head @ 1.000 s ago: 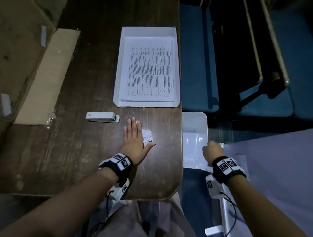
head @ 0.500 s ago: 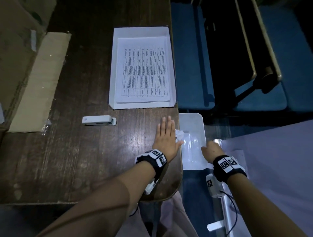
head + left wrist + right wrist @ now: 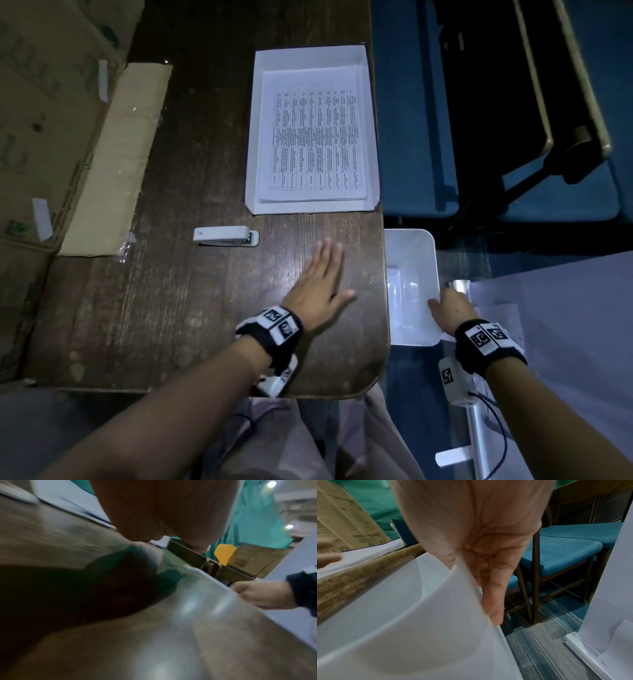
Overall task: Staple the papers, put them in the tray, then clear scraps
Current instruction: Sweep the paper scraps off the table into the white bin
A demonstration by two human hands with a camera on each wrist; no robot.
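Observation:
Printed papers (image 3: 313, 144) lie in the white tray (image 3: 253, 137) at the back of the dark wooden table (image 3: 171, 308). A white stapler (image 3: 225, 236) rests on the table in front of the tray. My left hand (image 3: 325, 274) lies flat and open on the table near its right edge, holding nothing. A tiny scrap (image 3: 376, 279) glints at the table's edge. My right hand (image 3: 448, 306) grips the rim of a white plastic bin (image 3: 411, 246), held just off the table's right edge; in the right wrist view its fingers (image 3: 493, 601) curl round the bin's wall (image 3: 419, 615).
An open cardboard box (image 3: 51, 154) with its flap (image 3: 116, 161) covers the table's left side. Blue-cushioned chairs (image 3: 411, 137) stand beyond the right edge. A white panel (image 3: 565, 325) and a metal rail (image 3: 479, 438) lie at the right, close to my right arm.
My left hand swept the white scraps rightward over the table's edge into the bin, then drew back leftward onto the table. The scraps no longer show on the table. My right hand kept its hold on the bin.

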